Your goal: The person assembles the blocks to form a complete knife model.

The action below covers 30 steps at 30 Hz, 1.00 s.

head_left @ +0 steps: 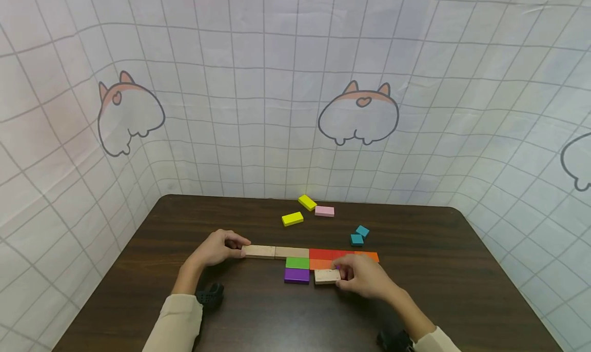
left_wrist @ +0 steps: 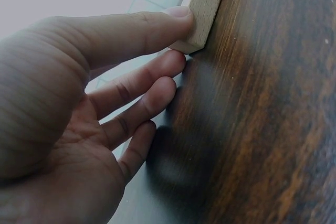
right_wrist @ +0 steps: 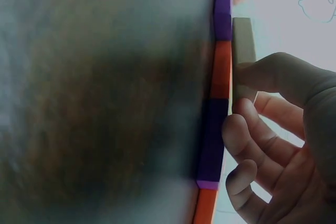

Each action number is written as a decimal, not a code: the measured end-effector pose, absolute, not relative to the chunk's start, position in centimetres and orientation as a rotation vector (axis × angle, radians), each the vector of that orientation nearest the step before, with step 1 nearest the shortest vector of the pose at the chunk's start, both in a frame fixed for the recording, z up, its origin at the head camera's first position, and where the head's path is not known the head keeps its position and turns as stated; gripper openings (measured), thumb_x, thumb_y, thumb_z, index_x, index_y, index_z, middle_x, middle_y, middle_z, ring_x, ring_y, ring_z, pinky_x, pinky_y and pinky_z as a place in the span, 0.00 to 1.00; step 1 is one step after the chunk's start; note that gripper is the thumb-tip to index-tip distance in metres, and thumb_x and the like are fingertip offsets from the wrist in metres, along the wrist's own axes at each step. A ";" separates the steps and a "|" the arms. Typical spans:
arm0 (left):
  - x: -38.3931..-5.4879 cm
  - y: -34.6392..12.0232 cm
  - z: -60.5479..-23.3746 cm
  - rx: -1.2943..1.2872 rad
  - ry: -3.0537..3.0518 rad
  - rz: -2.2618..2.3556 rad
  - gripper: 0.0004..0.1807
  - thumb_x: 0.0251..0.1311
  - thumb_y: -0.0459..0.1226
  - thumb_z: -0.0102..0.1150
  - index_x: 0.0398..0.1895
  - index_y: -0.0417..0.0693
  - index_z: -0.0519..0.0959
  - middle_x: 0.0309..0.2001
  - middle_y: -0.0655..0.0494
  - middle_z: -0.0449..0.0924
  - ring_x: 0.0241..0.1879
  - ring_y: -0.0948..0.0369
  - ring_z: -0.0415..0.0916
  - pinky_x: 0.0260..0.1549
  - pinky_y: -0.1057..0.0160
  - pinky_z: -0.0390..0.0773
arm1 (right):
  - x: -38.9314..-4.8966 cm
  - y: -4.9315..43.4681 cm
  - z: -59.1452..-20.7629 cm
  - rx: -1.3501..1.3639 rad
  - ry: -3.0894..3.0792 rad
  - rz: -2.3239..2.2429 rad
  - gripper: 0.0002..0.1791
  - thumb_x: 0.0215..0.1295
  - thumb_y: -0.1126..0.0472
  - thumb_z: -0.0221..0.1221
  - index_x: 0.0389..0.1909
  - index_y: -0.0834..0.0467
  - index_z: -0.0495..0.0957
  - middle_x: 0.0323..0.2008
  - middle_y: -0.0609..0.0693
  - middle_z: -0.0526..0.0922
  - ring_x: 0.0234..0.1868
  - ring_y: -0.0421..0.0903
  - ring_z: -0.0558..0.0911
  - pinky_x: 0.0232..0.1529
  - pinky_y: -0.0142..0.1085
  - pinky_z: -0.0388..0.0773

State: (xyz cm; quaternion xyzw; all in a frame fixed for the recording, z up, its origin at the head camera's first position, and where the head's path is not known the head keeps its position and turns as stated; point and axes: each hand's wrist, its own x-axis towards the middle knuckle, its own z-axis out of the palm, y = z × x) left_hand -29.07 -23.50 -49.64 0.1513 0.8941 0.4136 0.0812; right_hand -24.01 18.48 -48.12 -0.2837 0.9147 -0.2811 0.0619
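A row of flat blocks lies across the table. At its left end my left hand (head_left: 214,247) pinches a plain wooden block (head_left: 259,251), the thumb pressed on its near side in the left wrist view. A second plain block (head_left: 292,253) adjoins it, then red blocks (head_left: 323,254) and an orange one (head_left: 368,255). A green block (head_left: 297,262) and a purple block (head_left: 297,276) continue toward me. My right hand (head_left: 367,276) pinches another plain wooden block (right_wrist: 243,40) between thumb and fingers, close over the orange and purple blocks (right_wrist: 211,140). That hand hides part of the row.
Behind the row lie two yellow blocks (head_left: 293,219), a pink block (head_left: 324,211) and two small blue blocks (head_left: 357,240). The dark wooden table (head_left: 249,316) ends at a white gridded curtain (head_left: 277,157) at the back and sides.
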 end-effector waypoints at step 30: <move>-29.3 -23.7 -49.8 0.469 2.658 1.243 0.13 0.60 0.39 0.73 0.49 0.51 0.89 0.41 0.56 0.85 0.37 0.58 0.76 0.39 0.58 0.77 | -23.9 18.3 -48.1 -0.801 2.674 -0.883 0.06 0.63 0.59 0.71 0.40 0.48 0.85 0.25 0.39 0.79 0.25 0.36 0.75 0.28 0.31 0.74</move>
